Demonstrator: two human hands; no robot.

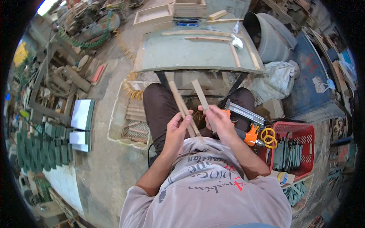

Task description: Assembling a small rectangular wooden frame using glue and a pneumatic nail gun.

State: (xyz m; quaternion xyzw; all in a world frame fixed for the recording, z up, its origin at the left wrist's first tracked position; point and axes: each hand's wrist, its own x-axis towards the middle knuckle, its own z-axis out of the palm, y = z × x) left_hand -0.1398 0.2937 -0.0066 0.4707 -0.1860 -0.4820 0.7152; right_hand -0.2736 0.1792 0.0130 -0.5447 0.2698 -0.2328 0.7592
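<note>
My left hand (176,128) is closed round a pair of narrow wooden strips (177,95), held lengthwise above my lap. My right hand (221,121) grips a single flat wooden strip (199,91), apart from the others at its far end. An orange nail gun (251,136) with a grey metal magazine and a coiled yellow hose lies by my right thigh, just beyond the right hand. The lower ends of the strips reach close to my shirt.
Ahead stands a worktable (171,53) bearing several wooden strips, a white glue bottle (236,28) and wooden frames (153,16). A pale crate (114,127) with wood pieces sits left; a red crate (308,152) of grey-green pieces sits right. Green stacks (38,152) line the far left.
</note>
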